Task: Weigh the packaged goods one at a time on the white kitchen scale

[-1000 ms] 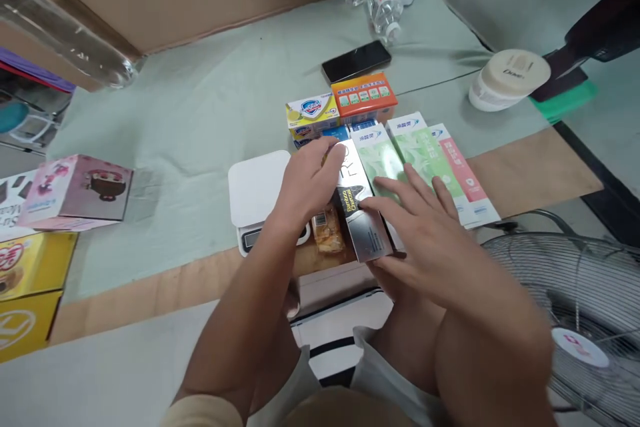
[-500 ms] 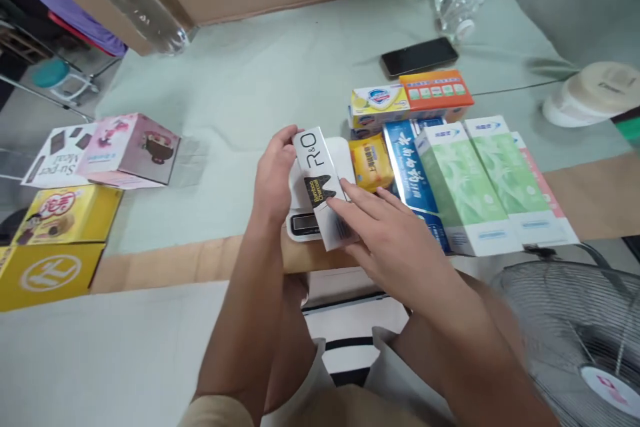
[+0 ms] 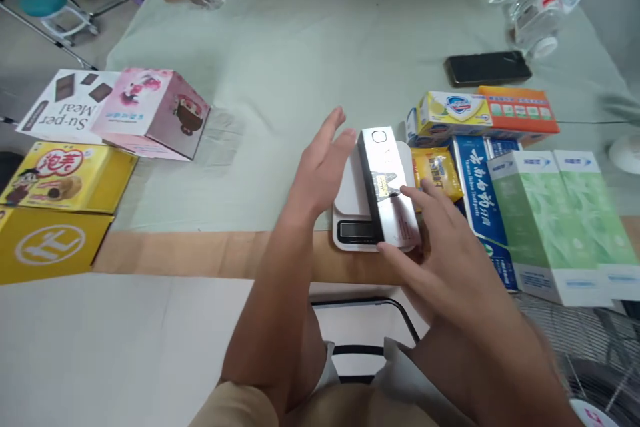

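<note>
A long silver carton [image 3: 393,197] with a black side lies at a slant on a small white kitchen scale [image 3: 350,203]. Part of the scale's dark display shows beside the carton's near end. My left hand [image 3: 323,170] is just left of the carton, apart from it, thumb and fingers stretched out. On the other side, my right hand [image 3: 445,247] has its fingers spread; the index fingertip is at the carton's right edge and the thumb by its near corner. Whether these fingertips press on it I cannot tell.
Right of the scale sit a yellow packet [image 3: 437,173], a blue toothpaste box [image 3: 483,193], soap boxes [image 3: 455,110] and green-white cartons [image 3: 547,213]. A phone [image 3: 487,69] and plastic bottle [image 3: 537,17] lie behind. Snack boxes [image 3: 65,177] stand at left.
The silver carton, earlier between both hands, now lies on the scale with another face up. My left hand has come off it and opened. The view has shifted, moving the table's things across the picture.
</note>
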Available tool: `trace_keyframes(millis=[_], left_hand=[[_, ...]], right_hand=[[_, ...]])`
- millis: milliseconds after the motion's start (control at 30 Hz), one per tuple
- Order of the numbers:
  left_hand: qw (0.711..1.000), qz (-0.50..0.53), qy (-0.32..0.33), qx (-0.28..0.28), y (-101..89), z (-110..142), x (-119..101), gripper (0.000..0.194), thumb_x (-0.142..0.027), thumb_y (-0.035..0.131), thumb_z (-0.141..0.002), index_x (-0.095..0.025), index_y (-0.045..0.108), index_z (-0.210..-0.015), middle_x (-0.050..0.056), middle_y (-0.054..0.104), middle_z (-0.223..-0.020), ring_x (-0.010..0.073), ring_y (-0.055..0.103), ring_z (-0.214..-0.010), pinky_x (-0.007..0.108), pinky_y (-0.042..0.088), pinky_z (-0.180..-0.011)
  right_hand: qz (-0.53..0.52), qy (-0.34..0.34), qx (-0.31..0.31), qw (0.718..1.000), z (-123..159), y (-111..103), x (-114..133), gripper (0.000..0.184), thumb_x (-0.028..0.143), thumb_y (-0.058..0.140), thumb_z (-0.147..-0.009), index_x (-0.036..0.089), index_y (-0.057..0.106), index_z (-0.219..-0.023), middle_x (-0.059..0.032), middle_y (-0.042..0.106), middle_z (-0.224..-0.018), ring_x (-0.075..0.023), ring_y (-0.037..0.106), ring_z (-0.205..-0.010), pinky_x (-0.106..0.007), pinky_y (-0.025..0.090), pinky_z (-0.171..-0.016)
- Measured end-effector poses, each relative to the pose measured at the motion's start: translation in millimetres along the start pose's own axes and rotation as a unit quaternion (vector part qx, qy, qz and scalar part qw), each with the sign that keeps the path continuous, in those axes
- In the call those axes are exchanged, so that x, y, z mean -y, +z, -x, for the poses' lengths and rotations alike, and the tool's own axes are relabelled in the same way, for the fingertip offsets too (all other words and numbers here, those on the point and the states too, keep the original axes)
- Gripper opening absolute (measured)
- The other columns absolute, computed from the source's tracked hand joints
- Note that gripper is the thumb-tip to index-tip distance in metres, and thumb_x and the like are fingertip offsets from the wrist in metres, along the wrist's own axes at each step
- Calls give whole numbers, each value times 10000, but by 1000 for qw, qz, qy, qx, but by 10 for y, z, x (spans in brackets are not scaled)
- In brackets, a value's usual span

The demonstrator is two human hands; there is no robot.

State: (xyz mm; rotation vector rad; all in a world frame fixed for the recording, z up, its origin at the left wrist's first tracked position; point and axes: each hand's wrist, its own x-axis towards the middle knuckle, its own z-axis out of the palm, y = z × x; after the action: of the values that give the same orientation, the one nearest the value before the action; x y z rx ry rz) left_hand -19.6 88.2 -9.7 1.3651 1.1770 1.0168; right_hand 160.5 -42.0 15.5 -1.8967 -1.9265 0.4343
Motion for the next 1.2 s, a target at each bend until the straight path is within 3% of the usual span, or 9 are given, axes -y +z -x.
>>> trace_keyframes(millis=[167, 333, 567, 667, 800, 900, 1000, 1100, 1200], left_hand=[[998, -28, -39, 45, -18, 44, -68, 535, -545, 513, -1036, -255, 550, -1483, 62, 482, -1694, 255, 384, -1624, 443, 273, -1351], [999, 21, 21, 19, -262, 324, -260, 513, -546, 480, -1035, -192, 638, -1372, 106, 589, -1601, 258, 511, -1532, 399, 364, -1304], [932, 206, 58, -294, -1112, 776, -273, 116, -298, 571, -965, -239, 665, -999, 64, 755, -1180, 236, 682, -1220, 360, 564, -1045], [864, 281, 16, -418, -1428, 842, -53, 125, -295, 524, -969, -243, 634, -999, 54, 730, -1170, 218, 659, -1265, 326, 562, -1021], [789, 355, -44, -499, -1721, 851, 197, 112, -273, 443, -979, -252, 539, -1033, 43, 666, -1242, 158, 618, -1321, 281, 532, -1050], [766, 366, -105, -517, -1844, 826, 294, 100, -273, 423, -981, -254, 513, -1021, 36, 617, -1280, 147, 614, -1288, 285, 534, -1020], [767, 375, -185, -486, -1877, 791, 337, 154, -343, 415, -993, -251, 520, -1057, 46, 594, -1293, 171, 630, -1237, 308, 551, -946], [778, 378, -213, -455, -1857, 767, 357, 228, -366, 400, -1002, -276, 485, -1193, 58, 555, -1355, 189, 607, -1278, 341, 559, -963], [795, 374, -205, -430, -1847, 754, 387, 276, -361, 382, -1008, -297, 437, -1270, 64, 517, -1418, 188, 582, -1315, 367, 548, -1032]], right_hand=[[-11, 32, -15, 999, -60, 135, 45, 531, 411, 647, -838, 207, 658, -1327, -145, 743, -1159, -324, 723, -1008, -521, 600, -915], [-74, 39, -17, 996, 27, 183, 170, 481, 373, 674, -831, 244, 653, -1294, -53, 711, -972, -189, 629, -694, -348, 528, -645], [-33, -185, -26, 982, -265, 572, 1030, 400, 236, 662, -837, 285, 665, -1234, -103, 708, -1338, -265, 707, -1008, -444, 556, -900], [-1, -280, 31, 960, -550, 857, 1464, 367, 167, 608, -815, 261, 681, -1162, -85, 753, -1120, -284, 693, -1004, -437, 546, -883], [29, -311, 155, 937, -887, 1196, 1855, 395, 107, 573, -769, 244, 677, -1124, -40, 718, -887, -274, 657, -888, -395, 522, -786], [34, -325, 173, 929, -1065, 1381, 2007, 410, 102, 564, -784, 248, 679, -1150, -83, 736, -1126, -296, 673, -1073, -406, 535, -847], [15, -333, 163, 928, -1173, 1526, 2072, 316, 132, 565, -827, 252, 685, -1094, -106, 656, -1309, -236, 693, -993, -379, 554, -801], [14, -334, 133, 933, -1223, 1645, 2077, 228, 160, 577, -846, 245, 680, -1031, -92, 629, -1214, -180, 665, -819, -388, 568, -795], [22, -336, 99, 936, -1247, 1735, 2051, 215, 177, 578, -872, 257, 678, -1045, -84, 639, -1145, -215, 694, -900, -425, 587, -840]])
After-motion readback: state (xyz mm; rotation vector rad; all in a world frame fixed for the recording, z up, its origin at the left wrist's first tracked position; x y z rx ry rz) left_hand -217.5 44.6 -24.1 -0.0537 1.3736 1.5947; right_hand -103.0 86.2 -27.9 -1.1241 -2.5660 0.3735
